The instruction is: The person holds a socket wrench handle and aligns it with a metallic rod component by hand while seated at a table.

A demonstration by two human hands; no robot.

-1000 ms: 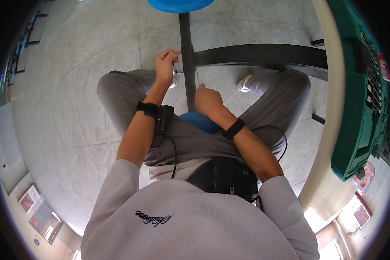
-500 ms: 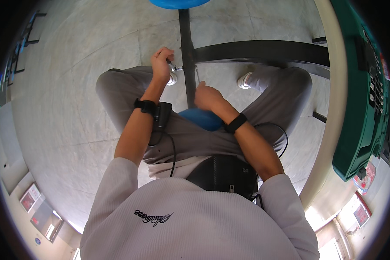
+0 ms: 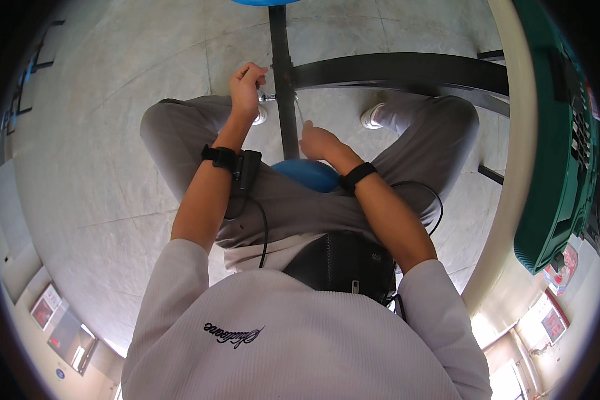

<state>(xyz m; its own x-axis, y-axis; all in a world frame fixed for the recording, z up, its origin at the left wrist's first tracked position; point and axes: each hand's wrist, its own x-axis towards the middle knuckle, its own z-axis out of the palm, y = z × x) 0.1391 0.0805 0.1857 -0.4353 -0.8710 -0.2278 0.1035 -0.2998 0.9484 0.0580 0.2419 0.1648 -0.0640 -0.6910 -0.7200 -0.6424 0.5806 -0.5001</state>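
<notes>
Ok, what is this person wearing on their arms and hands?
Both hands bare: left hand, right hand. White ribbed sleeves pushed above the elbows. A black strap with a small black device and trailing black cable on the left wrist; a plain black band on the right.

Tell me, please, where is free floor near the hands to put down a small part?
Bare floor lies wide to the left of the left knee. A smaller patch sits between the black post and the white shoe. It is crowded at the post, where the left hand and right hand work.
</notes>
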